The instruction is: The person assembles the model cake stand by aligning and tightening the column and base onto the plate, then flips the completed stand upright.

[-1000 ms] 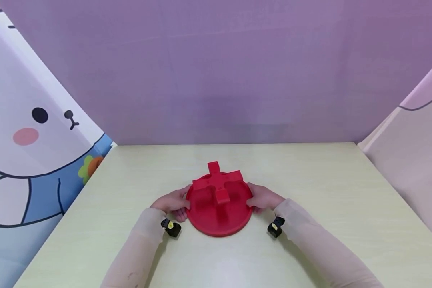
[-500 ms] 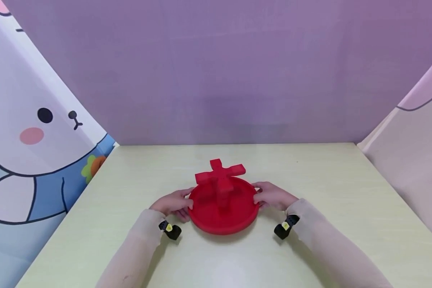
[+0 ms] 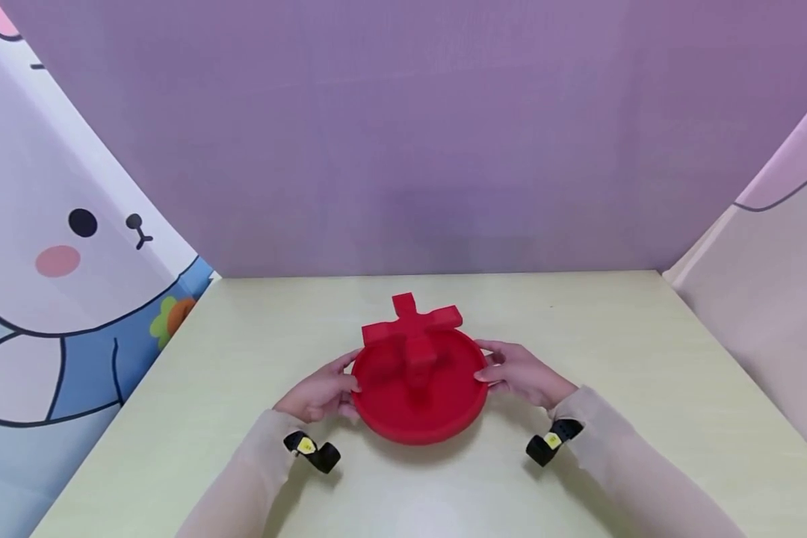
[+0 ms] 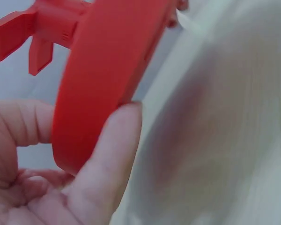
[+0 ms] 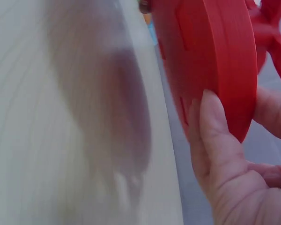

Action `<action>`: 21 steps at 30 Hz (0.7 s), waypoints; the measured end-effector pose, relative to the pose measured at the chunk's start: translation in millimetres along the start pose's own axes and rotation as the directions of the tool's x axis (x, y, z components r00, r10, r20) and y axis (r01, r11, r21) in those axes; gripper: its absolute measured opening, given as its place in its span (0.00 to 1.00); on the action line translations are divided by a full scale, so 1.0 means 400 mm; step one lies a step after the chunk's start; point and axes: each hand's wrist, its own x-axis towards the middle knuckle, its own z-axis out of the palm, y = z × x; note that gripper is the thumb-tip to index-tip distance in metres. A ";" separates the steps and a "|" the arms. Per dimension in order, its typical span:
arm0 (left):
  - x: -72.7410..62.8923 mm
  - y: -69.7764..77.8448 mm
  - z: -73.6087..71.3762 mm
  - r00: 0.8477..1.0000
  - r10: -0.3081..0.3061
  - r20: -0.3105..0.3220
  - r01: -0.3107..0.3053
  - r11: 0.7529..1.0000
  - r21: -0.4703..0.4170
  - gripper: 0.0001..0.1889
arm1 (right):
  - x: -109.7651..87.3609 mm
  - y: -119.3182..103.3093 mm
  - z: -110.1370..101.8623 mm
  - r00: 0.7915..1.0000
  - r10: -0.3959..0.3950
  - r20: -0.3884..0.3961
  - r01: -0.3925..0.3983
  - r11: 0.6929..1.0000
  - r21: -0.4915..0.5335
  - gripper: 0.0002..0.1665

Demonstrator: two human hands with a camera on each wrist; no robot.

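Observation:
A round red plastic base (image 3: 417, 418) with a raised rim is held level between my two hands, a little above the table. From its middle rises a short post topped by a red four-armed cross (image 3: 413, 326). My left hand (image 3: 319, 390) grips the rim on the left side, its fingers spread along the edge and underneath. On the opposite side, my right hand (image 3: 527, 373) pinches the rim between thumb and fingers. In the right wrist view, the underside (image 5: 180, 61) shows slots. Below the base, a soft shadow falls on the table.
The pale wood-grain table (image 3: 417, 501) runs back to a purple cloth wall (image 3: 437, 149). A cartoon-printed panel (image 3: 87, 299) stands along the left side, and a pale panel (image 3: 773, 291) along the right. Each wrist wears a black camera on a strap.
The red base has come up off the table and shifted slightly right, its shadow now showing beneath. Both hands rose with it, and the right hand moved outward to the right.

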 end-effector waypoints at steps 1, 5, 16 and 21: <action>-0.001 0.001 0.001 1.000 0.014 0.014 -0.014 0.999 -0.043 0.43 | -0.003 -0.001 0.000 1.000 -0.004 -0.015 0.004 1.000 -0.002 0.41; -0.006 0.008 0.003 0.997 0.057 0.056 -0.049 0.989 -0.141 0.40 | -0.018 -0.001 0.001 0.999 -0.016 -0.052 0.016 1.000 0.004 0.40; -0.037 0.050 0.008 0.989 0.135 0.062 -0.120 0.972 -0.204 0.34 | -0.056 -0.015 -0.003 0.987 -0.153 -0.050 0.154 0.988 0.014 0.35; -0.052 0.072 0.012 0.983 0.174 0.051 -0.156 0.955 -0.253 0.32 | -0.066 -0.009 -0.008 0.973 -0.229 -0.017 0.228 0.973 -0.035 0.34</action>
